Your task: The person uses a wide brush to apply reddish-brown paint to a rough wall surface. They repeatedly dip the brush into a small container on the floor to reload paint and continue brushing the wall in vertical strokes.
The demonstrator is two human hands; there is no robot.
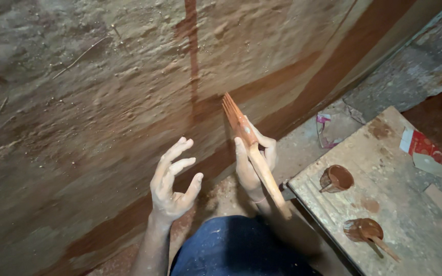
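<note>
My right hand (251, 163) grips a flat paintbrush (246, 138) by its wooden handle; the bristles are wet with reddish-brown paint and point up at a rough plastered wall (103, 92). The bristle tip sits beside a painted reddish-brown band (303, 92) running along the wall's lower part. My left hand (172, 181) is raised to the left of the brush, fingers spread, holding nothing, and is dusted with pale residue.
A paint-stained board (410, 204) lies at the right, with a small cup of brown paint (337, 178) and a second paint pot with a stick in it (367, 230). Torn paper scraps (425, 148) lie beyond. My knee in blue cloth (236, 248) is below.
</note>
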